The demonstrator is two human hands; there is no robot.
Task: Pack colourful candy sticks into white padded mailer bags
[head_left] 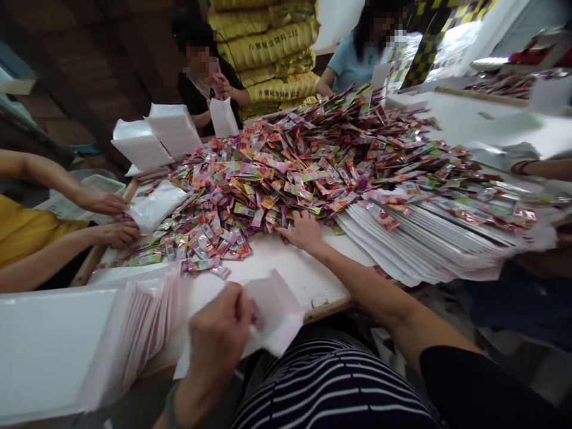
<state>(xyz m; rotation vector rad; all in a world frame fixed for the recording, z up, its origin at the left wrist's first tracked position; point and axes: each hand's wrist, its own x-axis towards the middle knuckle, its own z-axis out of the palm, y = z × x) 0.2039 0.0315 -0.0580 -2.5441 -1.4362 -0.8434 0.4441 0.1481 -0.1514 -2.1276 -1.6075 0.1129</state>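
Note:
Low in the head view, my left hand [221, 328] is closed in a fist round the edge of a translucent white plastic bag [279, 304]. The bag hangs over the table's front edge, with something pinkish blurred near my fingers. My right hand [306, 231] reaches forward, its fingers spread against the near edge of a big heap of small colourful sachets [268, 173]. Whether a sachet is under those fingertips is hidden. Beside my left hand lies a thick stack of flat white bags [143, 322].
Another fanned stack of white bags [420, 238] lies right, sachets on top. At the left, a person in a yellow sleeve [36, 232] handles a white bag [158, 205]. Two people sit across the table [286, 262]. Yellow sacks [272, 44] are piled behind. Another arm [545, 168] enters from the right.

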